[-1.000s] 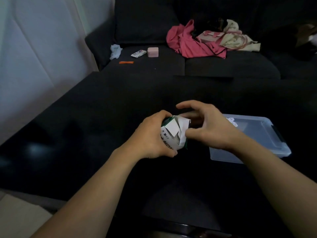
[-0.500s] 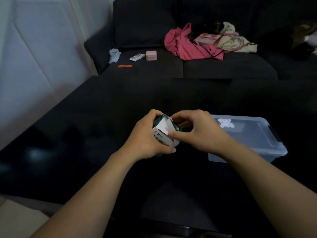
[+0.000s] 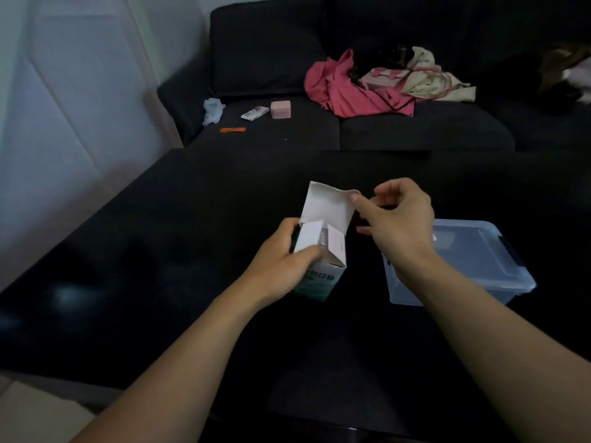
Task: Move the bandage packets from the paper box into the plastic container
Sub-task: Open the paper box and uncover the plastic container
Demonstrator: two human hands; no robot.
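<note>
While my left hand (image 3: 281, 266) grips the paper box (image 3: 319, 270) upright over the dark bench (image 3: 160, 251), my right hand (image 3: 396, 225) pinches the raised top flap (image 3: 326, 206) between thumb and fingers (image 3: 355, 198). Thin card like this should feel light and crush easily, so I judge a hold low on the side walls safest. Inside the mouth I glimpse something pale, probably the bandage packets (image 3: 323, 241), though I cannot tell how many. Just right of the box sits the plastic container (image 3: 499, 270), its lid seemingly still on; its contents are unclear.
</note>
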